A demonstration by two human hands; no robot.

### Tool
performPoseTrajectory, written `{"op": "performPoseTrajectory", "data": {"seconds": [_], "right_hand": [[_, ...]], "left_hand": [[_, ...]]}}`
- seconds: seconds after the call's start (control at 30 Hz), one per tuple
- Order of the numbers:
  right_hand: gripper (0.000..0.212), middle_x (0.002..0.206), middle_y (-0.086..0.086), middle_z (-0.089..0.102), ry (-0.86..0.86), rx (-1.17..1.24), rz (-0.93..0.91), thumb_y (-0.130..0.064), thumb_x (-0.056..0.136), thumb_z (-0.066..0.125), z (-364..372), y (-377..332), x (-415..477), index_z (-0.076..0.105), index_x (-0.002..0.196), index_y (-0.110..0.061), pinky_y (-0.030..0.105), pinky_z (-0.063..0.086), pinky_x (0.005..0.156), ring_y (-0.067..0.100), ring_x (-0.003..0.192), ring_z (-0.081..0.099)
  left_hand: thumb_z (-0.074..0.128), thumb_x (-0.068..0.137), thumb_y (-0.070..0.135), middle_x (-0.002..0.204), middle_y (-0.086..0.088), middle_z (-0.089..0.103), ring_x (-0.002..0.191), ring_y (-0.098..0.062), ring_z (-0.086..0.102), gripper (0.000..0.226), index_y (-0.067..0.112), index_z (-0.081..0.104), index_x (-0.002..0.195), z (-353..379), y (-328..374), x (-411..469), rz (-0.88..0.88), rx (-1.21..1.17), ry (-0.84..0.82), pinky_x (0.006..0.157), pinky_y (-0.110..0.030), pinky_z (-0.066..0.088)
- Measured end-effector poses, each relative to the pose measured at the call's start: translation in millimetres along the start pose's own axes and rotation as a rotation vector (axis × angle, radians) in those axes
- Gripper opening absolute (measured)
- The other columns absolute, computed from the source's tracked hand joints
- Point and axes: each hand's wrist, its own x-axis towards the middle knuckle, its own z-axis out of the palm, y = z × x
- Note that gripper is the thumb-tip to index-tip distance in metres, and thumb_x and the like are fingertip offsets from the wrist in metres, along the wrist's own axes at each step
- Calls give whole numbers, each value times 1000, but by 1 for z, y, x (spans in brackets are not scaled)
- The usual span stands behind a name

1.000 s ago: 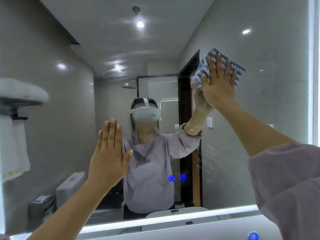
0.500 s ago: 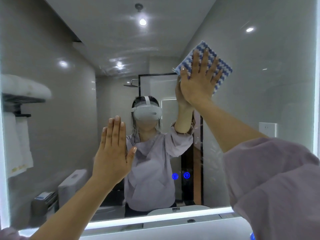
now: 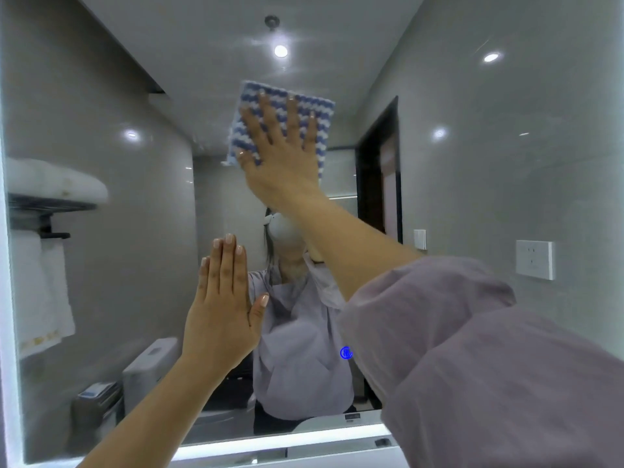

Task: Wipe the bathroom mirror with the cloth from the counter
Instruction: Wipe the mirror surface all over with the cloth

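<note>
You are facing the mirror (image 3: 472,170), which is filling nearly the whole view, with a lit strip (image 3: 270,444) glowing along its bottom edge and another running up its left edge. Your right sleeve (image 3: 489,366), loose and mauve-grey, is covering the lower right corner, and the bare forearm is reaching out of it up toward the middle of the glass.

Your right hand (image 3: 280,163) is lying flat and wide open in the upper middle of the mirror, well below the top edge. Its fingers are spread and straight and it is pressing the cloth against the glass, not gripping it. The cloth (image 3: 275,91), woven in blue and white wavy stripes, is showing above and on both sides of that hand.

Your left hand (image 3: 223,315) is standing upright in the lower middle, left of and below the right one and well apart from it. Its fingers are straight and closed together, the thumb is angling off to the right, and it is holding nothing. Whether its palm is touching the glass cannot be told.

White towels (image 3: 44,282) are showing near the left edge, a white socket (image 3: 535,260) near the right edge, and a small blue icon (image 3: 346,352) is glowing just beside the sleeve.
</note>
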Motion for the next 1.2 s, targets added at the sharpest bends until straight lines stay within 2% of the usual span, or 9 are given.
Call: {"op": "performPoseTrajectory", "data": {"seconds": [0.07,0.13,0.23,0.4,0.57,0.8,1.0,1.2], "right_hand": [[63,161,1,-15,-42,-26,-119,-52,100,18,0,-18,-1,-7,153,-27,55,-17,114,34,145,-18],[63,161,0,-12,-55,-65,-212,-53,99,18,1,-32,-2,-5,153,-28,55,-12,116,33,146,-17],[62,162,-1,-9,-57,-85,-275,-53,99,19,2,-34,-3,-2,153,-29,53,-10,117,31,147,-14],[62,162,-2,-7,-47,-116,-303,-54,99,18,0,2,-7,0,153,-30,48,-13,117,28,147,-12],[62,162,-3,-6,-9,-121,-216,-57,99,15,-4,56,-22,-1,153,-32,48,-11,117,27,148,-11],[62,162,-1,-6,0,-86,-5,-57,99,15,-12,135,-40,-1,153,-32,49,-8,119,27,148,-10],[63,162,-1,-7,18,-24,172,-56,98,16,-19,180,-63,2,154,-32,46,-12,116,27,147,-12],[62,162,0,-10,35,-7,375,-54,98,15,-14,210,-85,-3,153,-29,46,-9,119,24,148,-13]], "left_hand": [[8,100,49,160,-24,-1,150,-36,2,75,-7,4,150,1,0,0,5,21,-1,122,-43,1],[22,98,48,160,-25,0,150,-36,1,79,-8,4,150,3,-1,1,15,50,-2,122,-42,-3],[33,94,48,160,-26,1,149,-36,0,85,-9,4,149,2,-3,2,15,67,-2,122,-40,-7],[7,100,49,160,-25,3,149,-38,5,76,-8,5,149,-2,-1,2,10,0,3,123,-41,-2],[9,99,50,161,-23,1,150,-35,2,76,-6,5,150,-2,-2,1,21,5,4,123,-41,-2],[14,98,49,160,-24,0,150,-36,0,77,-8,6,150,-3,-2,1,28,-19,6,123,-42,-2],[20,97,47,161,-23,-1,150,-35,1,77,-7,6,150,-3,-1,1,28,-29,10,123,-42,-1],[20,97,47,161,-22,-2,150,-35,-1,77,-6,6,151,-2,-2,2,31,-34,8,123,-43,-1]]}}
